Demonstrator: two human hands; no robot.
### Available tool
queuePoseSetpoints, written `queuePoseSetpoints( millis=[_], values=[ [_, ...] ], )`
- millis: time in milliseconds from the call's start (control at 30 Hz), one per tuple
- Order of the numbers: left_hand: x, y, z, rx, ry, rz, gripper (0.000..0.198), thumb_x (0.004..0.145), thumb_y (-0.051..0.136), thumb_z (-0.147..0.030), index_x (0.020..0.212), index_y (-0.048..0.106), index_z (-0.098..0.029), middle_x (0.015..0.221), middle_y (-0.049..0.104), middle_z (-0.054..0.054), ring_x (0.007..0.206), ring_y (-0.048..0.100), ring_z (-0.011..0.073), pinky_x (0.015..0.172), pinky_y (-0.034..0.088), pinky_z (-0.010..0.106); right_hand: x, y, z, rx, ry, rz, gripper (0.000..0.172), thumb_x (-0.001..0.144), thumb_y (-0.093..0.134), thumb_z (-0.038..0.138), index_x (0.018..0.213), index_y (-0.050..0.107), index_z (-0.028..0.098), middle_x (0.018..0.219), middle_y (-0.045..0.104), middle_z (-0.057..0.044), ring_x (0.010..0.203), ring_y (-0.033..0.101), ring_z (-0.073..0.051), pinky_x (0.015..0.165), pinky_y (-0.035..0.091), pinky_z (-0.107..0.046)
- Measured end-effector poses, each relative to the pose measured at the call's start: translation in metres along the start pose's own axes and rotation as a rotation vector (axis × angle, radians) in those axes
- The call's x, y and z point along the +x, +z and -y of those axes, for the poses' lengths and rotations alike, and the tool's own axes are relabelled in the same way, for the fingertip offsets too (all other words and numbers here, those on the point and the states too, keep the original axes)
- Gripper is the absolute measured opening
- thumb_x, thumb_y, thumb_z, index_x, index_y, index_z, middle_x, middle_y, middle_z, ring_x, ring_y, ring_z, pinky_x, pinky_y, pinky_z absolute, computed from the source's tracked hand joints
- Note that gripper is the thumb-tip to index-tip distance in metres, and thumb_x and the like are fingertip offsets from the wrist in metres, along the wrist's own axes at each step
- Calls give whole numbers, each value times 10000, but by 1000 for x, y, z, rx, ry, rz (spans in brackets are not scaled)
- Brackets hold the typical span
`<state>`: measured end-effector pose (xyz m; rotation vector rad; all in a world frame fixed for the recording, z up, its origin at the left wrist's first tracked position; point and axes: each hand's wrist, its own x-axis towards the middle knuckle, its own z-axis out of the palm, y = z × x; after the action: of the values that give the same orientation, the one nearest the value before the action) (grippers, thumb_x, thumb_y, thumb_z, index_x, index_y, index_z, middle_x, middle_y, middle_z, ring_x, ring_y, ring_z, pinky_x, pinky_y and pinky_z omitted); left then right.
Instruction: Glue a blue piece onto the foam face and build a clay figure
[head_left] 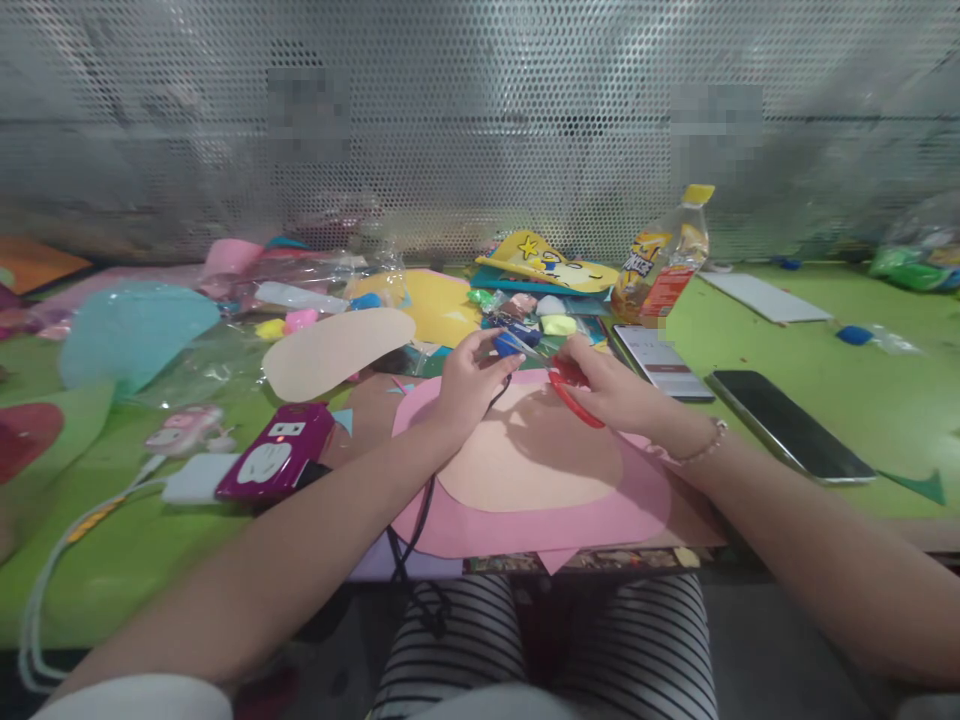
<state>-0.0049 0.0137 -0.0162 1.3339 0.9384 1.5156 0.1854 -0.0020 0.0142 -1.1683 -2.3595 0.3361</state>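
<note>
Red-handled scissors (576, 403) are in my right hand (609, 383), with their blades pointing left toward my other hand. My left hand (471, 385) pinches a small blue piece (507, 344) of what looks like clay, right at the blade tips. Whether the blades cut into it is too small to tell. Beneath both hands lies a cream paper shape (525, 475) on top of a larger pink paper shape (427, 525). A thin black cord (427, 500) hangs past my left wrist and over the table's front edge.
Left of my arm lie a purple power bank (274, 455) and a white cable (56, 560). Paper cutouts, plastic wrappers and small clay lumps (559, 324) crowd the back. A drink bottle (667, 255) and two phones (787, 425) are on the right. A perforated metal panel (480, 90) stands behind.
</note>
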Motion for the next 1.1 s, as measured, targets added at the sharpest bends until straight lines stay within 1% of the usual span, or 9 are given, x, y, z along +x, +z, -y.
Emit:
queuePoseSetpoints(
  millis=[167,267,333,467,600,667,767,933,1100],
  values=[
    [1,2,3,-254,-72,85,356,623,738,-254,955,635,-181,987,674,38,933,626,183,886,492,401,0,-4,-1,12,-36,-22,127,841,466,311,834,395,206,706,484,-1,604,422,-140,542,311,-260],
    [-1,3,1,-320,-80,109,337,617,746,-235,936,647,-190,968,676,16,946,616,166,915,476,399,-1,-4,-2,-1,-57,-31,153,841,478,334,842,395,206,725,492,-11,616,434,-145,551,325,-268],
    [-3,4,-2,-349,-99,119,329,610,752,-226,922,653,-197,935,679,2,902,621,148,904,478,380,-1,-5,-3,-22,-76,-44,172,847,475,357,845,393,206,749,501,-25,640,449,-156,570,345,-279],
    [-7,5,-8,-445,-197,198,230,608,761,-241,802,666,-163,788,662,-4,710,611,104,786,497,305,-2,-8,-6,-75,-115,-65,204,846,481,381,896,417,193,842,530,-71,735,492,-192,646,398,-318],
    [-9,6,-10,-513,-234,276,189,627,758,-276,715,671,-133,680,608,-1,602,545,68,643,453,237,-5,-15,-5,-96,-171,-64,227,835,489,352,979,441,183,954,546,-106,858,525,-233,741,429,-354],
    [-9,6,-9,-513,-215,295,180,638,754,-276,736,681,-144,689,599,-3,590,515,58,623,432,234,-6,-19,-4,-113,-197,-71,244,832,487,351,1002,441,183,987,543,-114,895,529,-245,769,431,-363],
    [-9,7,-6,-486,-182,290,176,640,753,-303,736,686,-173,669,577,-17,596,495,57,655,434,246,-7,-23,-2,-150,-200,-62,252,835,476,359,1013,432,186,992,540,-115,903,531,-251,768,431,-364],
    [-4,3,3,-331,-149,259,336,604,761,-392,886,697,-221,707,613,-21,617,531,65,675,459,250,-7,-28,1,-211,-188,-33,237,835,461,361,999,419,194,953,548,-111,851,526,-250,738,425,-364],
    [-1,-2,9,-242,-128,269,422,594,766,-389,980,688,-235,777,651,-6,634,582,80,692,486,262,-9,-31,2,-223,-191,-3,245,812,476,362,973,419,186,943,550,-117,833,523,-253,713,412,-354]
  ],
)
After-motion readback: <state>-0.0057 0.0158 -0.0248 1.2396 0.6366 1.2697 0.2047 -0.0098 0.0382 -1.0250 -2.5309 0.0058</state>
